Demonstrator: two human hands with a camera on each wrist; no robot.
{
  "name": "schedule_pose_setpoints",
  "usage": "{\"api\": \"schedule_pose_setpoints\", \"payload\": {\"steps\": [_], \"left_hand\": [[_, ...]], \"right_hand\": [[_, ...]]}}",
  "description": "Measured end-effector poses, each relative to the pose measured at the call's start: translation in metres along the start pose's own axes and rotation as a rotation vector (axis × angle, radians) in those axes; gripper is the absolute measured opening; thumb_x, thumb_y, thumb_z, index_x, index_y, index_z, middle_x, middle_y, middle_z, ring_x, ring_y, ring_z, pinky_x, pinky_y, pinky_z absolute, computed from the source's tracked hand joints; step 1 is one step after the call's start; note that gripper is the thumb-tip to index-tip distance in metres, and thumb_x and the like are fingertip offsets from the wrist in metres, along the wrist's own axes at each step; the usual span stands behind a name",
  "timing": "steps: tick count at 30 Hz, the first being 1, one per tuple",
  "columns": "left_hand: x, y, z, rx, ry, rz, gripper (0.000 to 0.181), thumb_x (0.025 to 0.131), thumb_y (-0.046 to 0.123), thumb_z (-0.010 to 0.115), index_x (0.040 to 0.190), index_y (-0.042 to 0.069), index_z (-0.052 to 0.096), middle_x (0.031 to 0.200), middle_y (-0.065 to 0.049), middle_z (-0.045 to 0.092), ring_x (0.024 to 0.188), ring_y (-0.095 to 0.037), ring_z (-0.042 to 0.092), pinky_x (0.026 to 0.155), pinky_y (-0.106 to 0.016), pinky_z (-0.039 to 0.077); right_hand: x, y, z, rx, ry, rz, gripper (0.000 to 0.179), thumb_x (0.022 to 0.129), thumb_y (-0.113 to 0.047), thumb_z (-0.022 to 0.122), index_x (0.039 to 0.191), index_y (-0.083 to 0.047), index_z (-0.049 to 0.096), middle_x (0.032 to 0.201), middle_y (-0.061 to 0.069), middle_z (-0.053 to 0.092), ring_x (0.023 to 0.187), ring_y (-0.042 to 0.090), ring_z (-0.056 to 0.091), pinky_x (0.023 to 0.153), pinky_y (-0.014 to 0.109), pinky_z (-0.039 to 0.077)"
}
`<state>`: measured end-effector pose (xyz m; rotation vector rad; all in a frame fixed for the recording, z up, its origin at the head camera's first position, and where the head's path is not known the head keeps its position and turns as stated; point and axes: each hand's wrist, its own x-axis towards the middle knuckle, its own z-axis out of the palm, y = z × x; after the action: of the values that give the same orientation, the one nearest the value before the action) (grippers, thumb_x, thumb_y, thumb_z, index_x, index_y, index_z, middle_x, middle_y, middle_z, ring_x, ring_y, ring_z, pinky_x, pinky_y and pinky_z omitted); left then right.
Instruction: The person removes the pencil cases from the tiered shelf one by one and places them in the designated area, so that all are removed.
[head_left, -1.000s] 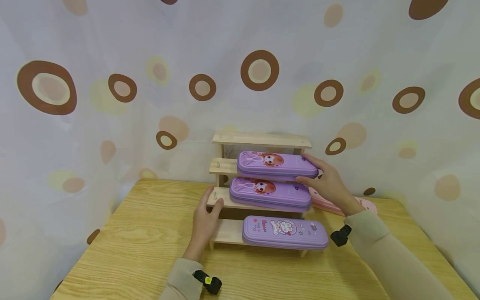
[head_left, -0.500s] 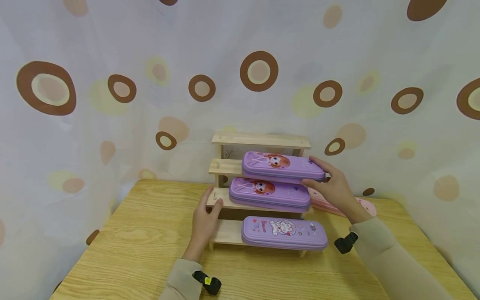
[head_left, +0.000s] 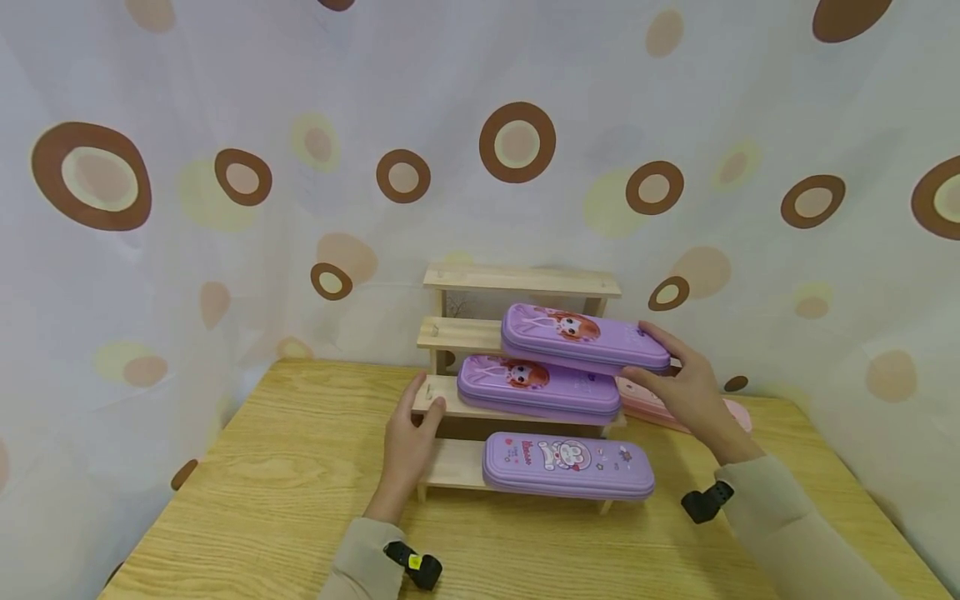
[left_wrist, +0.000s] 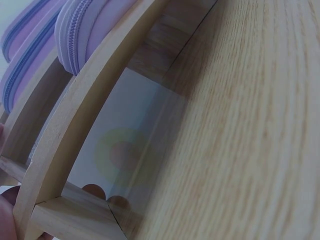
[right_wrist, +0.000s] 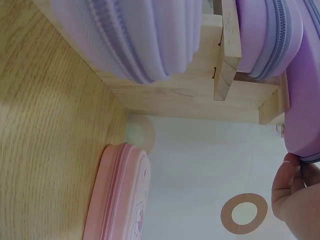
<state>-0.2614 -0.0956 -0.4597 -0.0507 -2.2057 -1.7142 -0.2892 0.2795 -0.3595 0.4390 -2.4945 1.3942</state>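
A wooden stepped shelf point(head_left: 457, 333) stands on the table, and my left hand point(head_left: 408, 442) grips the left end of one of its middle steps. My right hand point(head_left: 686, 392) pinches the right end of a purple pencil case point(head_left: 585, 335) with a red-haired girl on its lid. That case slants over the second step from the top and juts out to the right. A matching purple pencil case point(head_left: 538, 388) lies on the step below. Lowest sits a lilac pencil case point(head_left: 567, 465) with a cartoon figure. In the right wrist view, thumb and fingers meet at the held case's end.
Behind the right hand a pink pencil case point(head_left: 651, 406) lies on the table point(head_left: 300, 467), right of the shelf; the right wrist view also shows this pink case point(right_wrist: 120, 192). A patterned curtain point(head_left: 225, 333) hangs close behind the table.
My right hand has drawn the upper purple pencil case to the right and slightly toward me, baring more of its step on the left. The left hand has stayed put.
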Motion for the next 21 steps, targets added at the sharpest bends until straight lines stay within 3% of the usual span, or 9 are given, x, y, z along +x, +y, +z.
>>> {"api": "schedule_pose_setpoints", "payload": {"steps": [8, 21], "left_hand": [[0.000, 0.001, -0.001, 0.002, -0.003, -0.007, 0.057, 0.099, 0.036, 0.059, 0.151, 0.020, 0.041, 0.154, -0.004, 0.039, 0.142, -0.030, 0.032, 0.115, -0.051, 0.027], [0.000, -0.001, -0.001, -0.002, -0.017, -0.007, 0.059, 0.100, 0.038, 0.058, 0.152, 0.018, 0.040, 0.155, -0.004, 0.037, 0.143, -0.032, 0.030, 0.115, -0.054, 0.026]], "right_hand": [[-0.009, 0.007, -0.013, -0.032, 0.014, 0.015, 0.077, 0.090, -0.027, 0.074, 0.155, -0.021, 0.034, 0.151, 0.020, 0.038, 0.106, 0.010, 0.057, 0.075, 0.014, 0.052], [-0.024, 0.016, -0.030, -0.049, 0.064, -0.004, 0.074, 0.092, -0.020, 0.073, 0.155, -0.020, 0.035, 0.148, 0.025, 0.039, 0.095, 0.005, 0.059, 0.071, 0.013, 0.052]]}}
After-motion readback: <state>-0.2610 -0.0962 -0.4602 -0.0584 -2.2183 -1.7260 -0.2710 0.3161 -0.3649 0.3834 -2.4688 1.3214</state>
